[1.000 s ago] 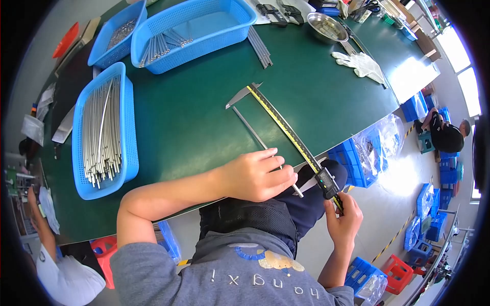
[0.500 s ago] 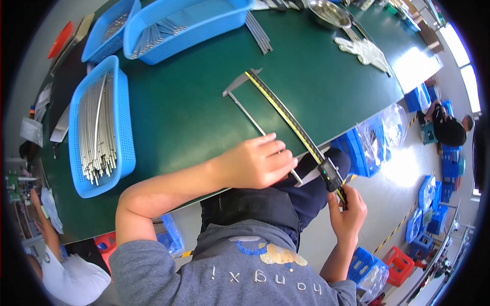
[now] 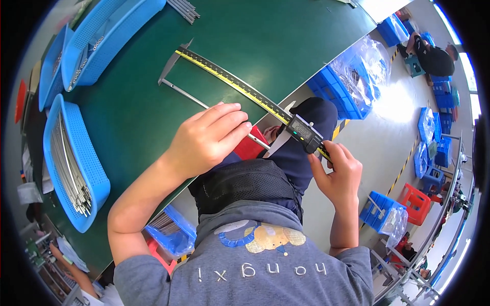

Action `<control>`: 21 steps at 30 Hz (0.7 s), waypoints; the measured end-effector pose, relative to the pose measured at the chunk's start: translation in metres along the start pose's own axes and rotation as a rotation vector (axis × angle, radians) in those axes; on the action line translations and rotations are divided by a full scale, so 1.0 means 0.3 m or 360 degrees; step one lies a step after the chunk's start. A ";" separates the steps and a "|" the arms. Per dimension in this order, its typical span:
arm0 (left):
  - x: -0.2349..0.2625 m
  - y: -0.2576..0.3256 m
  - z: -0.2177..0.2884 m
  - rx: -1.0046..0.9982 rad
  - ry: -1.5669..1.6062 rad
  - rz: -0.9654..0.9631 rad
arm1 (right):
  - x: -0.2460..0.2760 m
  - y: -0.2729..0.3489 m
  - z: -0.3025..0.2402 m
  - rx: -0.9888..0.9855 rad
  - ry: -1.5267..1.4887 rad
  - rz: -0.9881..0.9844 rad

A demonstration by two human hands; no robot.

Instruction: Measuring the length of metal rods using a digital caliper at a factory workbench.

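Observation:
A long digital caliper [image 3: 229, 80] with a black and yellow scale lies slanted over the table's near edge. Its dark display unit [image 3: 304, 133] is at the lower right end. My right hand [image 3: 339, 171] grips the beam end just past that unit, thumb and fingers closed on it. Between the jaws runs a thin metal rod [image 3: 185, 93], roughly parallel to the beam, its far tip by the far jaw and its near tip by the sliding jaw. The fingers of my left hand [image 3: 209, 135] are closed over the rod's middle, hiding part of it.
A blue basket [image 3: 104, 186] full of metal rods stands left on the green table [image 3: 138, 132]. Behind it are another blue basket [image 3: 94, 71] and several loose grey rods [image 3: 184, 10]. Blue crates [image 3: 332, 89] with plastic bags stand on the floor, right.
The view has turned, so table and baskets sit further left. The caliper, rod and both hands appear higher and further left, and the caliper lies flatter. Both hands keep their holds.

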State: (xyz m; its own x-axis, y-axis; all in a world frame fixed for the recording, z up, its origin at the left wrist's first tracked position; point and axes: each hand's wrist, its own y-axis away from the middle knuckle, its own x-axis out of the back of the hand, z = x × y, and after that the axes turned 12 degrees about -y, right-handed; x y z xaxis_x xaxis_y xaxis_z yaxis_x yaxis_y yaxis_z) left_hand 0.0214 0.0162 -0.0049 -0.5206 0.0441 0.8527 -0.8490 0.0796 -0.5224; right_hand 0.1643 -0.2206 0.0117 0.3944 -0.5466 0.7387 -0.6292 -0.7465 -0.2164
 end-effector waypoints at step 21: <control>0.015 -0.007 0.020 0.0075 0.0089 -0.0042 | 0.034 0.021 0.011 0.0025 -0.0036 -0.0126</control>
State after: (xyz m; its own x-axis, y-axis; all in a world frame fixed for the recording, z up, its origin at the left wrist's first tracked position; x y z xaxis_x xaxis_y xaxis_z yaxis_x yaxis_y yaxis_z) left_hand 0.0204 0.0103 0.0000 -0.4933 0.0984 0.8643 -0.8663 0.0346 -0.4984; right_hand 0.1666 -0.2321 0.0157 0.4579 -0.4939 0.7392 -0.5851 -0.7934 -0.1678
